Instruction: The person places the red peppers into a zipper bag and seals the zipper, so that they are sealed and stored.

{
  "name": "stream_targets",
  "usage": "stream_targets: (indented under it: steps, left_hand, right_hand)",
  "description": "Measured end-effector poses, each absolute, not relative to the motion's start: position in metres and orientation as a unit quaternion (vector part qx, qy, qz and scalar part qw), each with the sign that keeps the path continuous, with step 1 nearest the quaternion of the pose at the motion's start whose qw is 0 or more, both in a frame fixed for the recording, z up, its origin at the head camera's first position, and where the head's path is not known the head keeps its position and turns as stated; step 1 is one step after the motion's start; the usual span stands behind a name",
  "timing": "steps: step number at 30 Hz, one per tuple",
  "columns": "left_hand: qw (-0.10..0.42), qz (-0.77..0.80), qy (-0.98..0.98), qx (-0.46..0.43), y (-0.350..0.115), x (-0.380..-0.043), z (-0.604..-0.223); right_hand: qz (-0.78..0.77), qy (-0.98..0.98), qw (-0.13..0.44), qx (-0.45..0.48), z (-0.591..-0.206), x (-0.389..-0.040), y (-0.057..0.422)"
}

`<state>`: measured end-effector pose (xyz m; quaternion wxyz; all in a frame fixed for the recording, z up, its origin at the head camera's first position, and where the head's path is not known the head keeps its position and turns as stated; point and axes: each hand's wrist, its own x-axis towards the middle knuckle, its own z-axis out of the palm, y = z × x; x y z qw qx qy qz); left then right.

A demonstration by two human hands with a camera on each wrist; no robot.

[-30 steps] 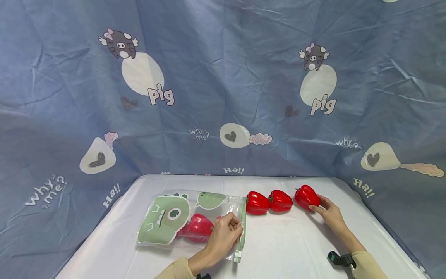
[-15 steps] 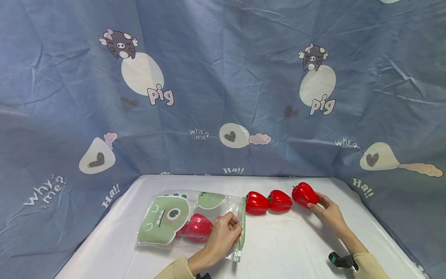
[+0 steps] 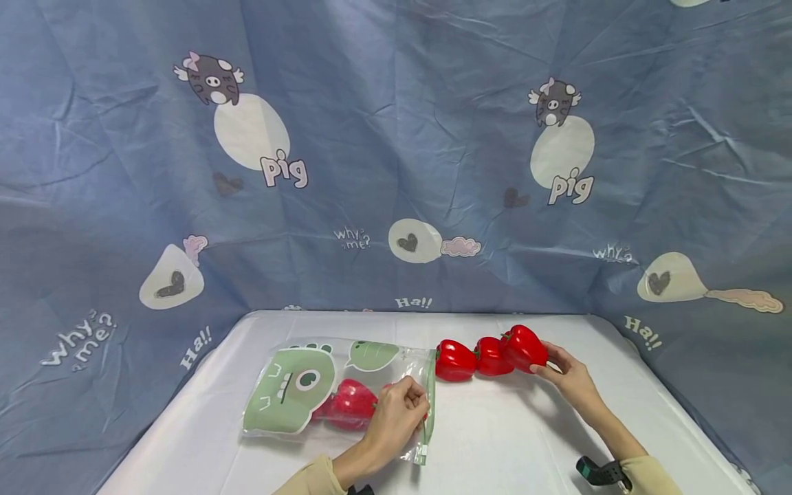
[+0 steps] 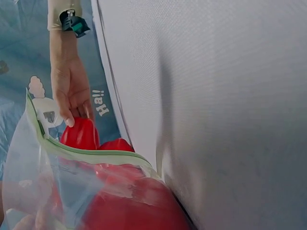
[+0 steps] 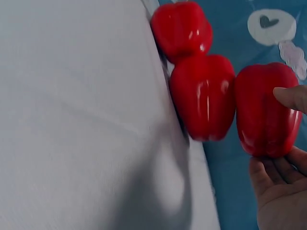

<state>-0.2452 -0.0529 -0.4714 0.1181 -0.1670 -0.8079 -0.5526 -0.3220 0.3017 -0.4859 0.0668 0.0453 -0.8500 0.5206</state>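
A clear zip bag (image 3: 287, 392) with a green one-eyed monster print lies on its side at the left of the table. My left hand (image 3: 392, 419) pinches the plastic near its mouth, whose green zip strip (image 4: 91, 155) gapes in the left wrist view. Inside, a red bell pepper (image 3: 353, 405) shows through, with more red beside it, partly behind the hand. My right hand (image 3: 572, 381) grips another bell pepper (image 5: 267, 112) between thumb and fingers, raised over the table. It overlaps the right one (image 3: 491, 357) of two peppers standing in a row.
The other pepper of that row (image 3: 454, 361) stands close to the bag's mouth. A white cloth covers the table (image 3: 495, 440). Behind its far edge hangs a blue printed curtain (image 3: 396, 172). A dark band (image 3: 600, 473) sits on the right wrist.
My right hand has lifted its bell pepper slightly and carried it left, so that it now overlaps the nearest pepper of the row. My left hand and the bag stay in place.
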Motion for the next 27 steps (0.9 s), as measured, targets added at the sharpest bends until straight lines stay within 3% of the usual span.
stream_targets:
  steps: [14,27]
  left_hand:
    - [0.111,-0.559,-0.805,-0.164,-0.054,-0.245,-0.471]
    - [0.123,-0.555,-0.805,-0.17,-0.054,-0.244,-0.471]
  right_hand:
    - [0.557,-0.823,0.036,0.105,-0.468,-0.302,0.263]
    - [0.577,-0.807,-0.004,0.13,-0.481,-0.299,0.235]
